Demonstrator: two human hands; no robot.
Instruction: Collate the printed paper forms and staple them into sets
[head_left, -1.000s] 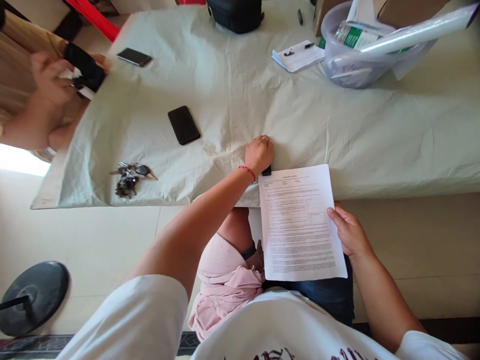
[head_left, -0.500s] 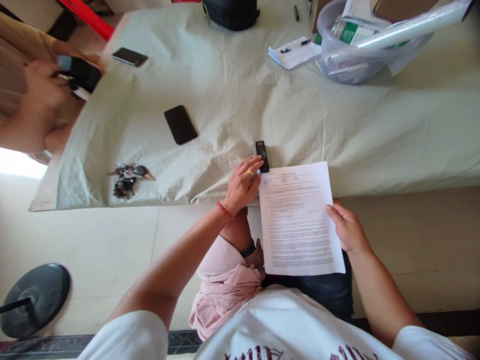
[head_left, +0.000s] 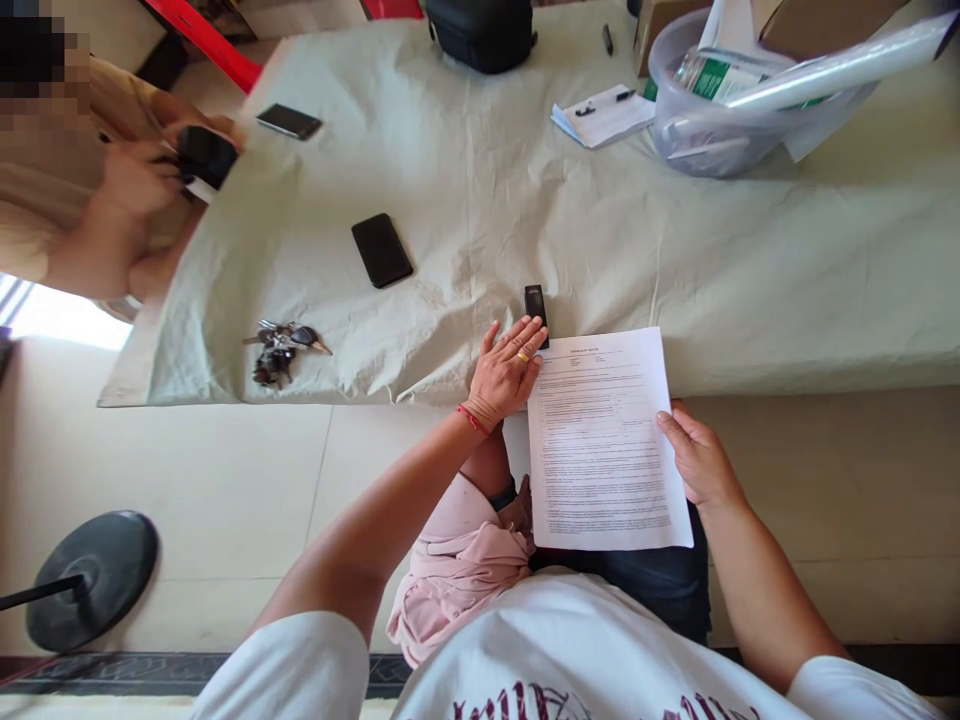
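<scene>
My right hand (head_left: 701,455) pinches the right edge of a printed sheet of paper (head_left: 604,450), thumb on top and fingers behind it. The sheet lies over my lap, its top end at the table edge. My left hand (head_left: 508,372) rests at the sheet's top left corner with its fingers stretched out. Its fingertips lie across the near part of a small black oblong object (head_left: 535,298), whose exact kind I cannot make out. That object touches or nearly touches the paper's corner.
On the cloth-covered table (head_left: 465,220) lie a bunch of keys (head_left: 281,350), a black wallet-like item (head_left: 382,250), a phone (head_left: 289,121), a notepad (head_left: 604,115) and a black case (head_left: 482,35). A plastic basket (head_left: 701,140) holds packages. Another person's hand (head_left: 139,175) holds a dark object.
The view has shifted slightly, moving the table things rightward. My left hand's fingers have spread and reach further over the black oblong object. My right hand keeps its hold on the sheet.
</scene>
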